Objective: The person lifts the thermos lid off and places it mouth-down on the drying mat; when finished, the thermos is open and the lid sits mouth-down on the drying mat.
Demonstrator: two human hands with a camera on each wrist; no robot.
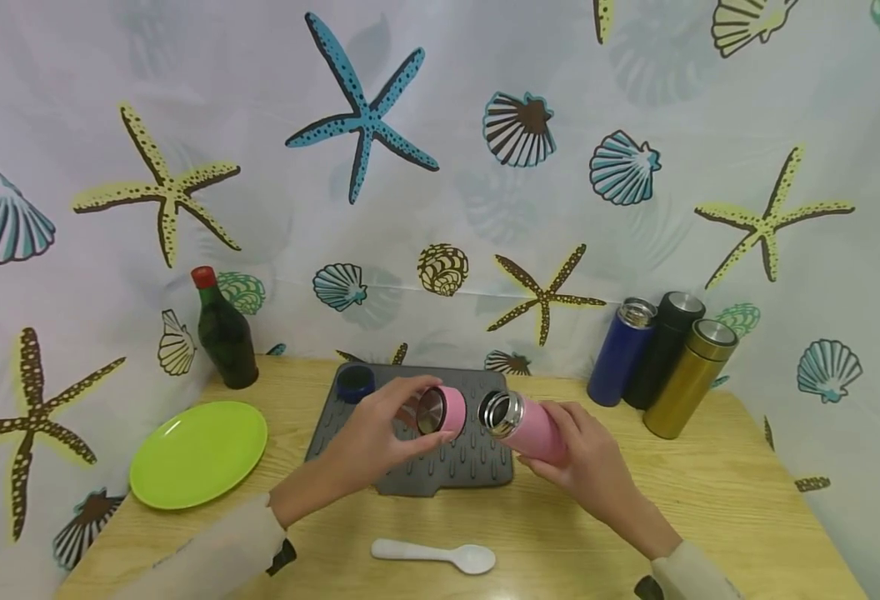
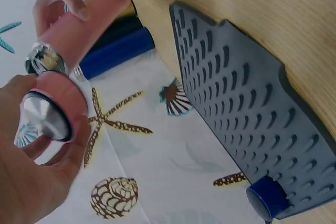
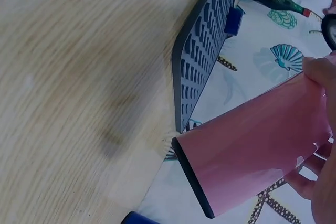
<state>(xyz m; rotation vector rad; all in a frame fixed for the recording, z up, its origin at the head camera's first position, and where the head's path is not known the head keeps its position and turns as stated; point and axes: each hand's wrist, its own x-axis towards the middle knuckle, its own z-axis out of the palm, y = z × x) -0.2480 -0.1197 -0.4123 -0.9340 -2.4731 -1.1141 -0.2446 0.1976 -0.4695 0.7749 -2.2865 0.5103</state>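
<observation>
My left hand pinches a pink lid with a silver top between thumb and fingers, held up over the grey drying mat. In my right hand is a pink thermos, gripped round its body and tilted so its open steel mouth faces the lid. A small gap separates lid and mouth in the head view. The left wrist view shows the lid close to the thermos. The right wrist view shows the thermos's dark-edged base.
A blue lid sits on the mat's far left corner. Blue, black and gold thermoses stand at the back right. A green bottle, a lime plate and a white spoon are also on the table.
</observation>
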